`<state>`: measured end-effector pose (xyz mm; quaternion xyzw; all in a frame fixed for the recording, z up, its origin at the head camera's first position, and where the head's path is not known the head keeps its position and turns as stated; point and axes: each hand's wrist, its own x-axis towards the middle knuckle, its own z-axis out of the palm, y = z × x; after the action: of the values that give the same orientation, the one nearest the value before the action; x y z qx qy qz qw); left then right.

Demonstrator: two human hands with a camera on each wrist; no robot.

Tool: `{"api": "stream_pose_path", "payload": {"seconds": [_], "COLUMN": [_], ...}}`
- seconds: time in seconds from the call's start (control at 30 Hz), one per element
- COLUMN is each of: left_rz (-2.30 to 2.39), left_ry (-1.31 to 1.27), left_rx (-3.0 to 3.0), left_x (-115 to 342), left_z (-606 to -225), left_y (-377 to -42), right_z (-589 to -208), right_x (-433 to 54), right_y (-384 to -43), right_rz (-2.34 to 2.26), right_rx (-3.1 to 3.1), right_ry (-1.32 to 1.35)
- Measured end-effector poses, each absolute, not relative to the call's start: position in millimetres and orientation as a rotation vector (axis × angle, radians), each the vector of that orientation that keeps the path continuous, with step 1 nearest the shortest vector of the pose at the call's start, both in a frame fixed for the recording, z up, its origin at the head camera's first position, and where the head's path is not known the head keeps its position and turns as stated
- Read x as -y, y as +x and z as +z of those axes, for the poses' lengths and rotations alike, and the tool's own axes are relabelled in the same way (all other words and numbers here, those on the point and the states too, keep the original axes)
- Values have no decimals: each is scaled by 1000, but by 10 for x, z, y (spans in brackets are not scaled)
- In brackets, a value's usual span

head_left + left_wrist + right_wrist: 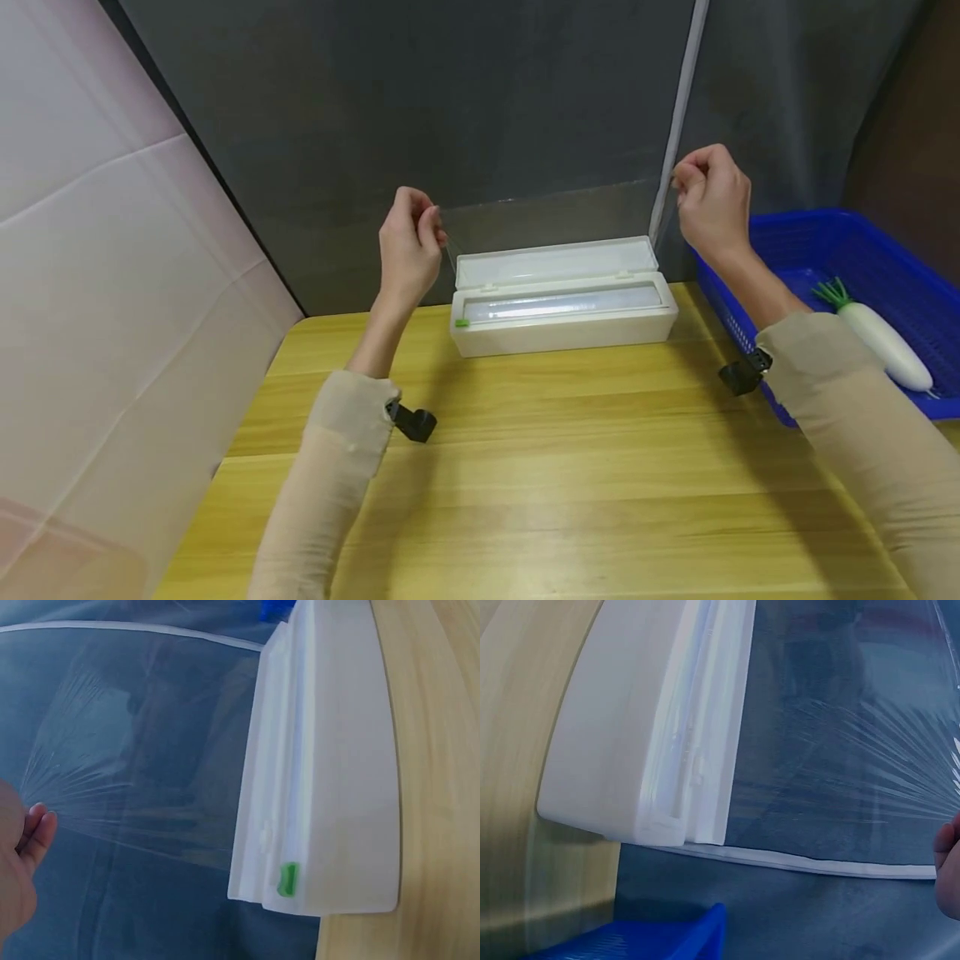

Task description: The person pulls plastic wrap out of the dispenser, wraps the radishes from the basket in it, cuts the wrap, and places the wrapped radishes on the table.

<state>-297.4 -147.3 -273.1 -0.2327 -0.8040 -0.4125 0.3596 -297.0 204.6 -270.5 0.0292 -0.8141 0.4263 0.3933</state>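
Note:
A sheet of clear cling film (150, 780) stretches up from a white dispenser box (566, 333), creased where it gathers at the fingers. My left hand (410, 246) pinches one corner of the film, above and left of the box. On the other side my right hand (714, 200) pinches the opposite corner, held higher. The box stands near the table's back edge with its long lid (555, 260) raised, and the film roll (562, 302) shows inside. A small green slider (288, 879) sits at the box's left end.
To the right is a blue plastic basket (795, 218) holding a white radish (885, 343) with a green top. The wooden table (525, 467) meets a dark grey curtain (420, 100) behind, and a pale curtain (112, 250) hangs at the left.

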Motion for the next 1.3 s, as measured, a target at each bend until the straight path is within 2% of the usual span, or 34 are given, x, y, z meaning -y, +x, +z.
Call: {"api": "stream_pose_path", "payload": {"seconds": [0.33,1.3], "left_rz": [-1105,-1130], "left_ry": [-528,-621], "left_rx": [2103,1949], "left_x": [1475,1529], "left_z": [-2594,-2352], "left_y": [-2945,-2874], "right_z": [-2559,-2275], "right_x": [-2022,-2037], "right_y": [-2926,-2847], "right_rz": [1095,1192], "right_rx": [2023,1967], "right_ry": [110,143]}}
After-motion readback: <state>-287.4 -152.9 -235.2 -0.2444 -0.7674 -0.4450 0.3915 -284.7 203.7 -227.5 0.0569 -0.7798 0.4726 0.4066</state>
